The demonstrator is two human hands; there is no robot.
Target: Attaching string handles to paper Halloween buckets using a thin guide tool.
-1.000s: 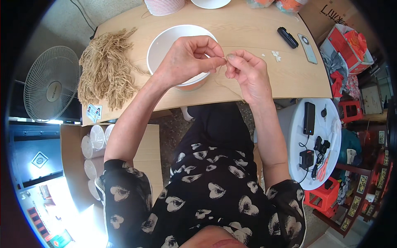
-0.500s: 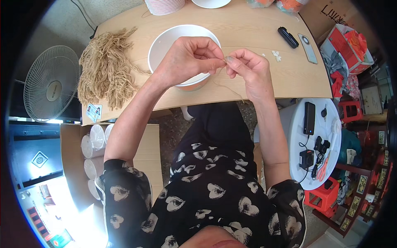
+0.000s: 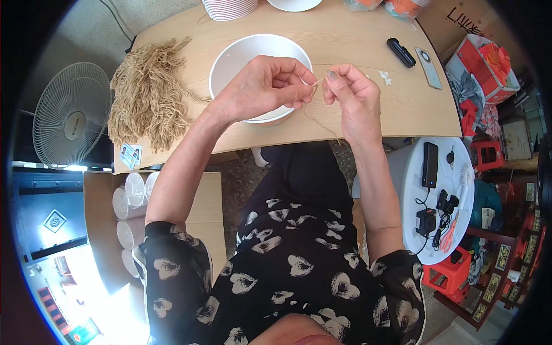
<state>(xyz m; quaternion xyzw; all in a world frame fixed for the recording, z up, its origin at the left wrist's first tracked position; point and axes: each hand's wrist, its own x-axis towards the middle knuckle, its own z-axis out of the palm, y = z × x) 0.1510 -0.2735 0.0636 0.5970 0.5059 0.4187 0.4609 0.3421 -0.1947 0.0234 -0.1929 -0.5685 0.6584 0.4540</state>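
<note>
Head view: cord (image 3: 317, 84) was pinched by left hand (image 3: 261, 86) and, at three o'clock, right hand (image 3: 356, 98); light, even tension was judged best.

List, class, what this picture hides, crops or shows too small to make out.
In the head view:
string between left hand and right hand: too fine to tell if knotted
inside of the white bowl: partly hidden by the left hand
striped stack: cropped by the upper edge
white bits: too small to identify
</note>
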